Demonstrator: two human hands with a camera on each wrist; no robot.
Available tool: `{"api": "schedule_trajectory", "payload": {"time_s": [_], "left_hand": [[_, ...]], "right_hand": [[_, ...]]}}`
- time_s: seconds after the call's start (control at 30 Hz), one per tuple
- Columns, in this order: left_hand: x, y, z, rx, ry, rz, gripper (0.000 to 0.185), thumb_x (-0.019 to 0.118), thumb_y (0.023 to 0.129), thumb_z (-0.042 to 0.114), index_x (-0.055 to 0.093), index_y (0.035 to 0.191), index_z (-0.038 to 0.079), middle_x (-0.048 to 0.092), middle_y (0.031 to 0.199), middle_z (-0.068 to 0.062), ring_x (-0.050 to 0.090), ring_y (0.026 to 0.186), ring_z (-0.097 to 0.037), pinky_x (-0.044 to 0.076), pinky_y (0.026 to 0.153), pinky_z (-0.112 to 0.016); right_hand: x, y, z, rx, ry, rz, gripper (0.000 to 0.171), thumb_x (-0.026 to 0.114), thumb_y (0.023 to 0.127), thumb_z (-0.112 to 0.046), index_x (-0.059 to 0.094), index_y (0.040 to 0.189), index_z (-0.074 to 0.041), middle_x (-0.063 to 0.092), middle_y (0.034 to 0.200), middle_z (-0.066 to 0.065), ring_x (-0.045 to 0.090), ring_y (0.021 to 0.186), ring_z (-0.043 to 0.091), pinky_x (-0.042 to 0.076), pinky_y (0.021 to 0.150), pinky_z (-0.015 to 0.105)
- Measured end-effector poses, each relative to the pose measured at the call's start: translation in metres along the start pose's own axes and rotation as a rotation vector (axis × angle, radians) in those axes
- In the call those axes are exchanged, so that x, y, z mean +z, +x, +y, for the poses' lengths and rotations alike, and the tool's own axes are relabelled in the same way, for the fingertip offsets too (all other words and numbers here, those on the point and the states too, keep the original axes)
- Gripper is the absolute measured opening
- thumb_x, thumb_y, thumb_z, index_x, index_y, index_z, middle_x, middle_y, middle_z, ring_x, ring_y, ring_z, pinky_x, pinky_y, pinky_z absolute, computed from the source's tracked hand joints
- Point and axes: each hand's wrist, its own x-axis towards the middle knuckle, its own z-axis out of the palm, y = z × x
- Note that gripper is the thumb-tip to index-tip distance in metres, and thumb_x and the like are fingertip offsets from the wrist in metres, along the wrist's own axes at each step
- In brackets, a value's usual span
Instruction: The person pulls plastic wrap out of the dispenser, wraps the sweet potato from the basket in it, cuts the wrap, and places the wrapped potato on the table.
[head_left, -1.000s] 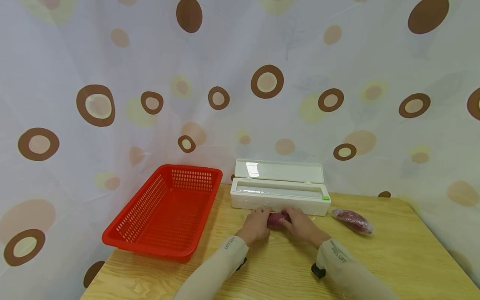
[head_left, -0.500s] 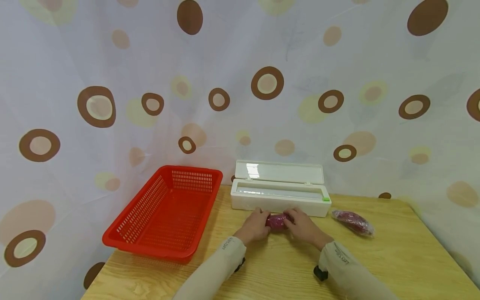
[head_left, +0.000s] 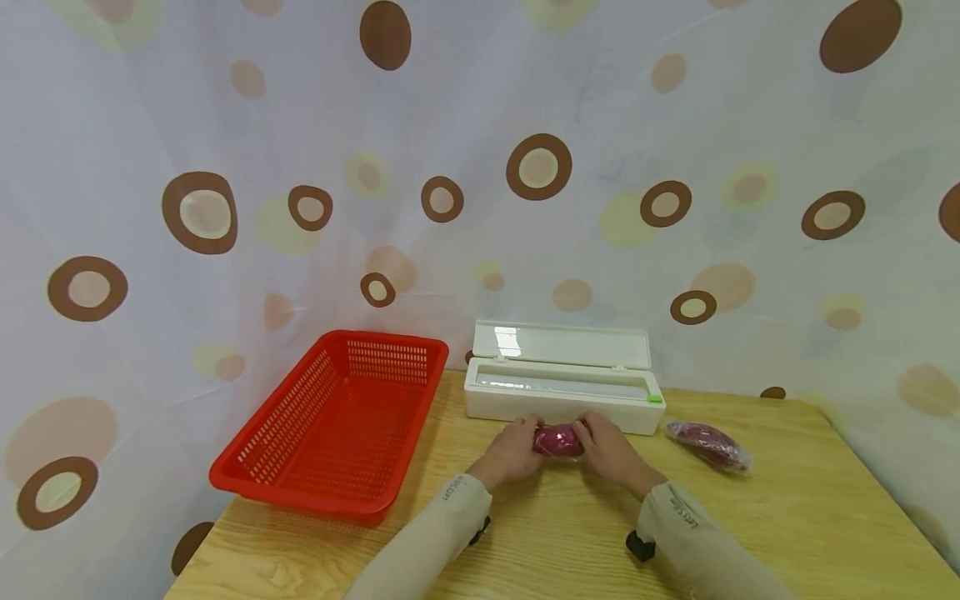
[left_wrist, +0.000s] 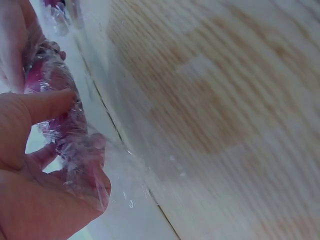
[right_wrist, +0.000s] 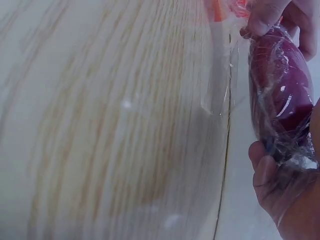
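Note:
A purple-red sweet potato (head_left: 558, 440) wrapped in clear cling film lies crosswise between my two hands, just in front of a white box. My left hand (head_left: 515, 454) grips its left end, thumb laid along the film in the left wrist view. Around the right end curl the fingers of my right hand (head_left: 609, 454). In the right wrist view the film (right_wrist: 300, 162) bunches in creases near that hand, and a loose clear flap (left_wrist: 132, 175) trails off below my left hand. A second wrapped sweet potato (head_left: 708, 445) rests on the table to the right.
Behind the hands stands the white cling film dispenser (head_left: 562, 408), its lid (head_left: 562, 343) raised and a green slider (head_left: 655, 399) at its right end. A red plastic basket (head_left: 337, 450) sits at the left of the wooden table (head_left: 810, 500). A dotted curtain (head_left: 480, 167) hangs behind.
The sweet potato has turned between my hands and shows more of its shiny front. My right fingers have shifted towards its right end; the basket and dispenser stay put.

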Motion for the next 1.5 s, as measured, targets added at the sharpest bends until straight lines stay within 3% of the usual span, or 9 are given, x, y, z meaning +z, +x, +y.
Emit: {"api": "schedule_trajectory", "payload": {"time_s": [0.3,0.57,0.73,0.93,1.07,1.17,1.23,1.33,1.5], "left_hand": [[-0.004,-0.001,0.000,-0.030,-0.083,-0.020,0.043,0.062,0.091,0.032,0.049,0.126,0.012,0.060,0.112,-0.006,0.058,0.094,-0.017,0.047,0.083,-0.036],[-0.008,-0.006,0.002,0.046,-0.188,-0.032,0.038,0.061,0.092,0.031,0.050,0.119,0.007,0.062,0.102,-0.007,0.057,0.085,-0.013,0.048,0.077,-0.032],[-0.009,-0.006,0.000,0.066,-0.239,-0.047,0.046,0.065,0.089,0.028,0.046,0.126,0.010,0.061,0.111,-0.009,0.058,0.095,-0.016,0.047,0.085,-0.034],[-0.009,-0.005,-0.004,0.049,-0.245,-0.026,0.033,0.056,0.095,0.031,0.049,0.121,0.012,0.061,0.109,-0.008,0.058,0.099,-0.019,0.047,0.086,-0.036],[-0.011,-0.006,-0.004,-0.013,-0.332,-0.033,0.032,0.051,0.096,0.036,0.052,0.115,0.010,0.059,0.094,-0.004,0.057,0.082,-0.017,0.048,0.072,-0.033],[-0.011,-0.006,-0.004,-0.033,-0.382,-0.040,0.037,0.049,0.097,0.039,0.051,0.119,0.010,0.059,0.089,-0.003,0.056,0.075,-0.016,0.048,0.067,-0.032],[-0.010,-0.006,-0.003,-0.015,-0.368,-0.039,0.042,0.049,0.097,0.039,0.049,0.127,0.009,0.062,0.094,-0.006,0.060,0.078,-0.016,0.050,0.072,-0.034],[-0.009,-0.005,-0.003,0.056,-0.277,-0.032,0.052,0.052,0.096,0.037,0.040,0.140,0.012,0.061,0.115,-0.012,0.061,0.099,-0.022,0.047,0.088,-0.038],[-0.009,-0.005,-0.006,0.157,-0.203,-0.033,0.047,0.055,0.096,0.030,0.042,0.139,0.014,0.059,0.122,-0.012,0.056,0.110,-0.023,0.044,0.093,-0.037]], "right_hand": [[-0.005,-0.003,0.000,-0.010,0.032,0.027,0.036,0.038,0.103,-0.022,0.053,0.119,0.007,0.059,0.110,0.023,0.056,0.103,0.038,0.045,0.088,0.050],[-0.007,-0.003,0.002,0.041,0.032,0.030,0.033,0.032,0.104,-0.028,0.054,0.102,-0.003,0.053,0.078,0.004,0.050,0.070,0.018,0.041,0.066,0.037],[-0.007,-0.004,0.005,0.041,0.008,0.035,0.035,0.029,0.105,-0.031,0.053,0.094,-0.007,0.049,0.073,0.002,0.048,0.067,0.017,0.039,0.065,0.036],[-0.008,-0.005,0.006,-0.001,0.015,0.056,0.034,0.032,0.104,-0.026,0.055,0.088,-0.006,0.053,0.075,0.005,0.053,0.074,0.022,0.042,0.069,0.040],[-0.006,-0.006,0.006,-0.025,0.036,0.051,0.035,0.034,0.104,-0.024,0.061,0.099,-0.003,0.061,0.089,0.007,0.059,0.090,0.028,0.045,0.080,0.046],[-0.005,-0.007,0.006,-0.026,0.044,0.043,0.034,0.034,0.104,-0.023,0.060,0.103,-0.002,0.060,0.087,0.006,0.059,0.089,0.027,0.046,0.080,0.045],[-0.005,-0.008,0.006,-0.015,0.044,0.038,0.035,0.032,0.105,-0.024,0.060,0.099,-0.004,0.059,0.083,0.005,0.058,0.083,0.024,0.046,0.076,0.043],[-0.005,-0.009,0.006,0.006,0.029,0.024,0.039,0.029,0.105,-0.028,0.059,0.094,-0.005,0.060,0.079,0.008,0.059,0.080,0.026,0.046,0.073,0.043],[-0.007,-0.010,0.005,0.049,0.025,-0.007,0.053,0.024,0.105,-0.034,0.060,0.118,0.002,0.062,0.113,0.023,0.056,0.108,0.040,0.043,0.091,0.052]]}}
